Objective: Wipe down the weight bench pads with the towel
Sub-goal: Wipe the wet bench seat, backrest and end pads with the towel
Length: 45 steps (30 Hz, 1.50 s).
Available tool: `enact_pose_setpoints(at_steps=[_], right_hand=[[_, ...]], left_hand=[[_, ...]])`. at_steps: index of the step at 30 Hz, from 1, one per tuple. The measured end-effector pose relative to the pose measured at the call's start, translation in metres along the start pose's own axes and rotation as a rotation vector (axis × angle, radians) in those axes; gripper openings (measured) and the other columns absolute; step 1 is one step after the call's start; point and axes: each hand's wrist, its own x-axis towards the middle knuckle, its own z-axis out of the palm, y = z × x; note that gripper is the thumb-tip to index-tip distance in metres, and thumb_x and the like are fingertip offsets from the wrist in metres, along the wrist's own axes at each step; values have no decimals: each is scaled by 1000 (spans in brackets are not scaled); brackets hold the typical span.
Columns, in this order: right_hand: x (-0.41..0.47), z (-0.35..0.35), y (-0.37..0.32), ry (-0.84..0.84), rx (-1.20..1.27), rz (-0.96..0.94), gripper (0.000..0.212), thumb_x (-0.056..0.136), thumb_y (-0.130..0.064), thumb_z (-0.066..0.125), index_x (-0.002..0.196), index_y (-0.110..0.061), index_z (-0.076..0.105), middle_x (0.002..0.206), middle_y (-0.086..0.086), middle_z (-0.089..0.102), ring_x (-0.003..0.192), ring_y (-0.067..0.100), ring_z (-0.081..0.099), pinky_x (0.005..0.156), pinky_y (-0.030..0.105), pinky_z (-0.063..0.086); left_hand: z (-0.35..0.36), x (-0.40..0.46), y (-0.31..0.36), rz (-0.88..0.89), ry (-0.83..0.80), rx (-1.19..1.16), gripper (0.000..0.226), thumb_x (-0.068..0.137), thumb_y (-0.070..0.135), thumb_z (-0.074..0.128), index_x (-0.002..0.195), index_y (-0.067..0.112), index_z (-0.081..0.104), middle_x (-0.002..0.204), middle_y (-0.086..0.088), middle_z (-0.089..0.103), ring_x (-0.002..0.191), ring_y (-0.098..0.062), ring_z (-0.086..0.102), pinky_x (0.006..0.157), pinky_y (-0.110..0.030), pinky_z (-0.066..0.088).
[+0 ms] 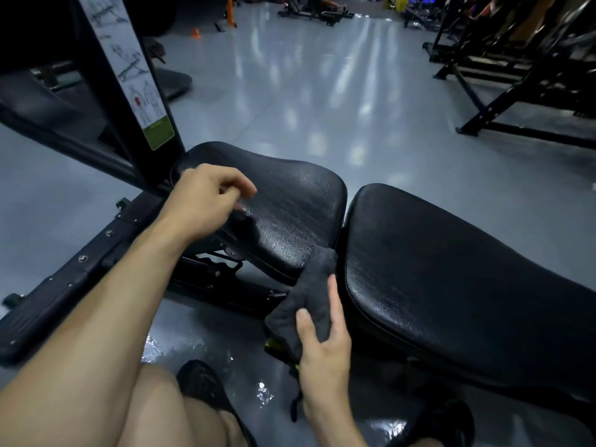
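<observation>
The dark grey, bunched terry towel (309, 298) sits in my right hand (322, 350): my grip is curled round its lower part, thumb on the near face and a finger lying along the far edge, so the cloth stands up from my palm. Its top end pokes into the gap between the two pads, touching the near corner of the smaller black, pebbled vinyl seat pad (283, 208) and lying just beside the edge of the longer black vinyl back pad (467, 269).

My left hand (206, 201) hangs over the seat pad's left side with fingers loosely curled and nothing in them; whether the fingertips touch the vinyl I cannot tell, since they blur there.

Both pads show a sheen, yet I cannot judge how much is already wiped. I reckon the stroke in hand is at the seam.

The risks as I see them: I hold only the towel's lower part, so the free top could catch in the gap or on the black adjustment rail (219, 269) under the seat and drag out of my grip. A loose tail hangs below my wrist and could snag likewise. The grey glossy floor (200, 343) by my dark shoe (200, 385) gleams as if wet, so leaning across the long pad might cost me my footing.
</observation>
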Motion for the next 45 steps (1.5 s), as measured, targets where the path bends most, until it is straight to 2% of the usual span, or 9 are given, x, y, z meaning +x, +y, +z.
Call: enact_pose_setpoints(at_steps=[3,6,13,19,25,33,37,41,45], right_hand=[[11,-37,-44,-78,214,175,56,91,-12,67,145,-21,53,141,6,63,130,24,60,115,47,42],[23,-71,-110,-130,116,55,51,93,-15,60,144,-18,55,136,7,66,129,29,61,108,44,46],[65,-106,-162,-282,-867,-467,69,96,-12,67,156,-31,37,161,-9,37,147,-1,33,118,15,26],[33,-80,-41,-428,-1709,-520,90,84,-35,76,159,-27,28,170,9,10,154,40,18,115,67,28],[47,-51,-33,-207,-1752,-437,104,78,-27,81,162,-26,19,170,11,13,152,39,24,114,66,29],[61,-40,-38,-216,-1723,-403,98,80,-30,76,161,-16,22,167,12,22,151,36,29,115,58,35],[36,-78,-38,-213,-1619,-411,98,83,-32,75,162,-18,18,169,7,19,153,28,26,118,50,35],[50,-61,-38,-146,-1656,-394,101,77,-34,80,159,-11,26,165,15,29,149,34,34,113,56,39],[83,-27,-47,-281,-1681,-317,97,90,-28,65,162,-13,3,170,13,0,156,39,8,120,61,23]], left_hand=[[6,-1,9,21,-42,28,33,92,7,57,87,31,78,64,37,65,66,4,68,66,-11,48],[8,-2,12,42,-52,23,33,91,8,56,87,32,78,67,27,70,70,-3,72,72,-20,52],[4,-10,11,35,-46,-14,32,90,6,55,87,29,78,67,27,71,67,-3,72,72,-18,53],[6,-13,15,50,-106,1,33,89,7,54,87,30,77,80,15,75,70,-4,73,83,-28,58],[7,-10,13,72,-134,4,33,92,9,53,87,34,76,85,15,76,70,0,72,86,-32,58],[23,-9,27,103,-165,19,33,90,8,53,86,32,76,75,20,74,68,2,70,62,-6,46],[33,-8,29,150,-250,42,33,91,8,54,88,32,77,80,18,75,76,3,71,77,-20,53],[40,0,24,185,-252,101,32,92,11,56,89,34,77,70,27,67,70,17,60,68,-10,42],[50,6,22,229,-290,85,30,92,11,58,93,34,77,84,21,75,78,12,63,83,-23,54]])
